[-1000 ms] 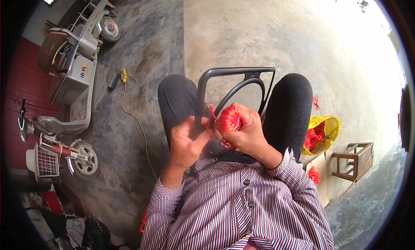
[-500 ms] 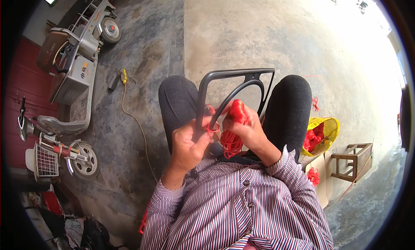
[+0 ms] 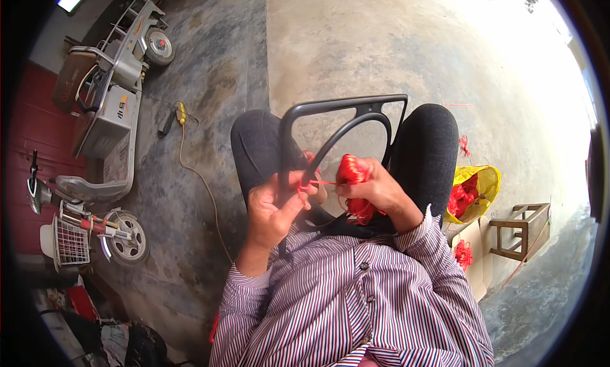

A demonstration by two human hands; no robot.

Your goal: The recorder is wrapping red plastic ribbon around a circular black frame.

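Note:
A black frame [image 3: 346, 102] with a curved inner bar stands upright between my knees. My left hand [image 3: 273, 209] grips it at the lower left, where the curved bar meets red cord wound around it. In my right hand [image 3: 379, 188] is a bundle of shiny red cord [image 3: 351, 170], with more loose strands hanging below the fist. One strand stretches taut from the wrapped spot at my left fingers across to my right hand. Part of the frame's lower end is hidden behind my hands.
On the right, a yellow bag [image 3: 488, 183] holds more red cord, beside a small wooden stool [image 3: 521, 230]. A red cord bundle [image 3: 464, 255] lies on cardboard [image 3: 478, 272]. At left are a grey three-wheeler [image 3: 117, 119] and a yellow-ended cable [image 3: 182, 113].
My right hand has moved a little right and down, away from the left, drawing the red strand straight between them. The frame has tilted slightly; my left hand shifted slightly left.

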